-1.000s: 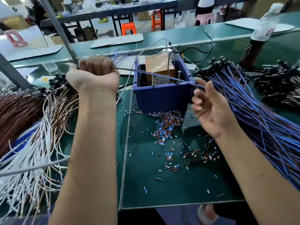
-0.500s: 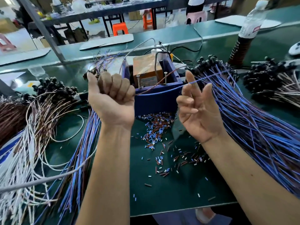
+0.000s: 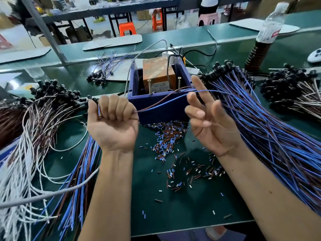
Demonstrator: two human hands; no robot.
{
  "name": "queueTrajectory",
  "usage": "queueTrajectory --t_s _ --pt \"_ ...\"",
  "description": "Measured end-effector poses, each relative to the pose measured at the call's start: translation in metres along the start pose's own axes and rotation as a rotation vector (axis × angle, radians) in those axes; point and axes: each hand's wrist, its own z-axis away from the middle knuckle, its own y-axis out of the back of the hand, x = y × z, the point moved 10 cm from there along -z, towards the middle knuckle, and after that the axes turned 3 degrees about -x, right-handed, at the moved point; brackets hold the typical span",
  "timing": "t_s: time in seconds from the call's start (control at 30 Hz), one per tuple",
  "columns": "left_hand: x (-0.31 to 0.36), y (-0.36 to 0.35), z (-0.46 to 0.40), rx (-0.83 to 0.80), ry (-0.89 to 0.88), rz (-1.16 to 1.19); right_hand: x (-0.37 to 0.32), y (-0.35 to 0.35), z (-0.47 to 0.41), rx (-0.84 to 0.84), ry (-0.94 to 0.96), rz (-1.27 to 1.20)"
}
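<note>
Left hand [image 3: 112, 126] grips thin blue-and-brown wire pair [image 3: 161, 103] | right hand [image 3: 212, 126] fingers spread

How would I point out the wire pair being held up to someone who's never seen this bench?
Find the dark blue plastic box mid-bench. Across its front runs one thin blue-and-brown wire pair, from the fisted left hand to the right hand. Unlike the heaped wire bundles beside it, it hangs alone in air.

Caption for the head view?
Left hand grips a blue-and-brown wire pair stretched over the blue box to the right hand.
</note>
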Motion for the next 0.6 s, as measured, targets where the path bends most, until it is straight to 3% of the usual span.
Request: queueTrajectory --t_s 0.1,0.2,0.3,0.43,0.6 --pt "0.010 -0.029 -0.006 -0.105 -0.076 0.121 0.008 -0.005 -0.002 -0.040 -0.041 0.028" --pt "0.011 -0.053 -0.016 -0.139 -0.136 0.080 0.018 -0.003 -0.003 -0.037 -0.095 0.135" --pt "-0.013 -0.060 -0.022 -0.142 -0.047 -0.167 0.024 -0.005 -0.004 -0.060 -0.115 0.204" --pt "-0.040 -0.032 -0.013 -0.053 0.117 -0.496 0.006 -0.003 -0.005 -0.037 -0.005 0.256" --pt "-0.033 -0.006 -0.004 -0.050 0.228 -0.803 -0.015 0.033 -0.001 0.288 0.096 0.155"
